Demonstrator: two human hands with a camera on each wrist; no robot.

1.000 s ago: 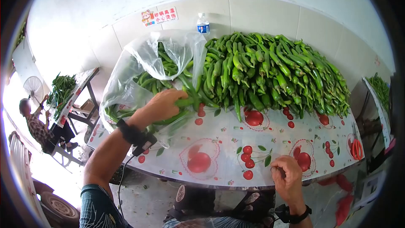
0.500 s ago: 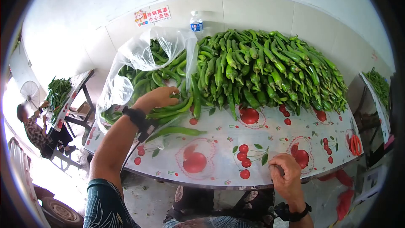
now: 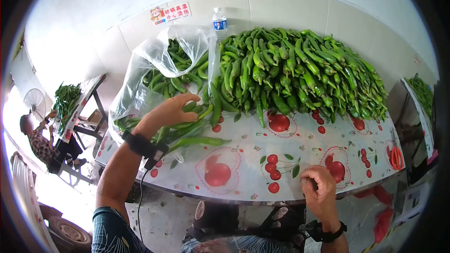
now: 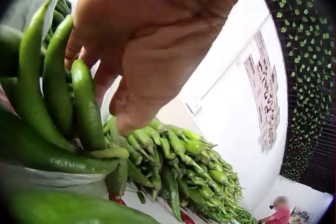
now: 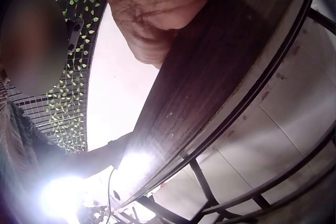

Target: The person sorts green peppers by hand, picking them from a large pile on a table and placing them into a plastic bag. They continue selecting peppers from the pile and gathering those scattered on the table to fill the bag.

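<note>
My left hand (image 3: 171, 111) reaches over long green chili peppers (image 3: 180, 133) at the mouth of a clear plastic bag (image 3: 154, 56), its fingers apart and relaxed. In the left wrist view several peppers (image 4: 86, 106) stand close in front of the hand (image 4: 149, 45), partly hiding the fingertips. One long pepper (image 3: 199, 141) lies at the front of the bag. To the right rises a large pile of green peppers (image 3: 300, 72), stalks mostly facing me. My right hand (image 3: 320, 192) rests at the table's front edge, fingers loosely curled with nothing seen in them.
The table (image 3: 248, 178) has a fruit-print cover. A water bottle (image 3: 219, 18) stands against the wall behind the pile. Orange-handled scissors (image 3: 396, 158) lie at the right end. On the left, another person (image 3: 40, 138) sits at a table with more peppers (image 3: 66, 100).
My left hand has drawn back leftward from the peppers by the pile, and a long pepper now lies at the bag's front. My right hand stays at the edge.
</note>
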